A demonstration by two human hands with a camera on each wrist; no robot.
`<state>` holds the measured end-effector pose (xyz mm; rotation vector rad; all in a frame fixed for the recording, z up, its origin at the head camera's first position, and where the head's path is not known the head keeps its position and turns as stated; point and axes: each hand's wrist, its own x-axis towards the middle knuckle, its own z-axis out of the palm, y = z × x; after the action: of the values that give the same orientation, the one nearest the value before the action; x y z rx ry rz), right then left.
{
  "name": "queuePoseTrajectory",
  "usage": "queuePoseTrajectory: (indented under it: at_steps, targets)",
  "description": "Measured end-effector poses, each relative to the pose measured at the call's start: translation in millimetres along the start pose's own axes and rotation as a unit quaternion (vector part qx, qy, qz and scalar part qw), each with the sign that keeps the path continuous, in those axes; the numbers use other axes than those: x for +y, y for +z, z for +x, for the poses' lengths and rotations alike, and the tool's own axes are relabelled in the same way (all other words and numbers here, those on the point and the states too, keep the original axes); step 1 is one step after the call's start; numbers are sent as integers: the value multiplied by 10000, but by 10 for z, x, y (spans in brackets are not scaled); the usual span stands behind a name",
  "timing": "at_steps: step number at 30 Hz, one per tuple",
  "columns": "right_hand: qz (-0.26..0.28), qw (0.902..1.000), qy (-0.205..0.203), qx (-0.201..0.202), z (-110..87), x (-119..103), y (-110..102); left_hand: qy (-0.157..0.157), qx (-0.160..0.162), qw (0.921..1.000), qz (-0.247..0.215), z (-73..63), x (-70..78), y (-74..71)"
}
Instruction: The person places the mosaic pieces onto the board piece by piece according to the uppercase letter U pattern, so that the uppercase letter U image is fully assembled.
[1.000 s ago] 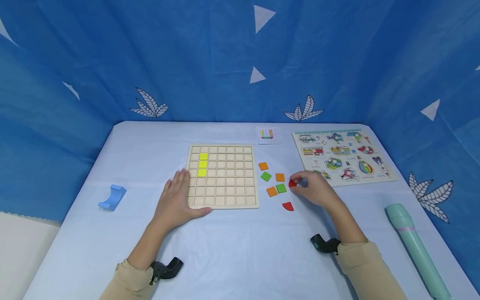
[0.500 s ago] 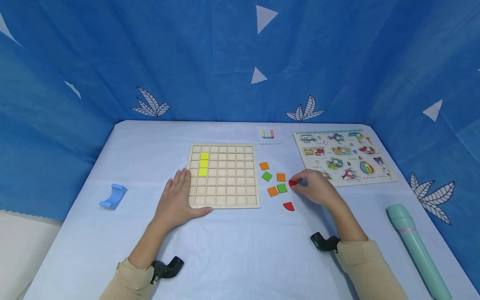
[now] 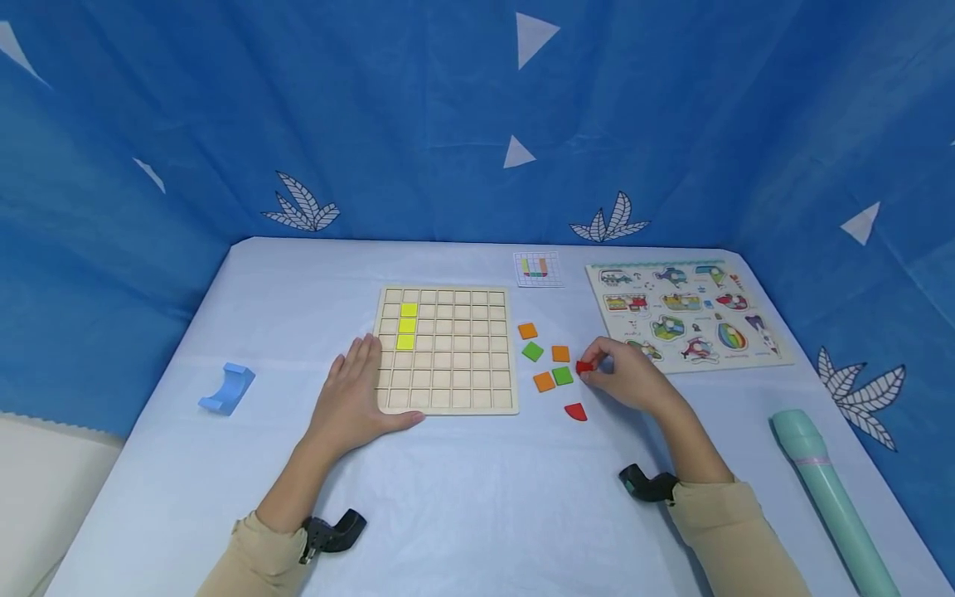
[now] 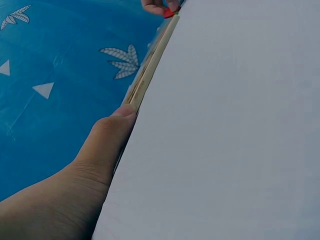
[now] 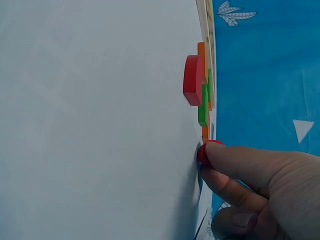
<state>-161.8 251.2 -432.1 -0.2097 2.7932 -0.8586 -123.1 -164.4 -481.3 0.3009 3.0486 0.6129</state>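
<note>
My right hand pinches a red quarter-circle tile between thumb and fingertips, just right of the loose tiles. In the right wrist view the same red tile is partly covered by the thumb. My left hand lies with fairly straight fingers along the left side of a wooden grid board, its thumb at the near edge. Three yellow square tiles fill a column in the board's upper left. A second red quarter-circle tile lies nearest me. Orange tiles and green tiles lie between board and right hand.
Behind the board lies a small pattern card with a coloured U shape. A picture puzzle board sits at the back right. A mint-green tube-like object lies at right, a blue curved block at left.
The red tile in my right hand has turned slightly between the fingertips. My left hand stays on the board. The whole head view has shifted a little.
</note>
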Motion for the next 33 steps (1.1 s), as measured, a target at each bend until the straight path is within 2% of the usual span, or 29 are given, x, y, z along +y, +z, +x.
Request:
queuePoseTrajectory:
  at_steps: [7, 13, 21, 27, 33]
  targets:
    - [399, 9990, -164, 113, 12, -34, -6, -9, -14, 10000, 34, 6, 4, -13]
    - [628, 9972, -385, 105, 96, -211, 50, 26, 1, 10000, 71, 12, 11, -20]
    - [831, 9936, -735, -198, 258, -555, 173, -12, -22, 10000, 69, 1, 29, -20]
    - [905, 9886, -1122, -438, 376, -791, 309, -16, -10, 10000, 85, -7, 32, -16]
    - [1067, 9831, -1320, -686, 506, -1012, 450, -66, -25, 9999, 95, -6, 28, -3]
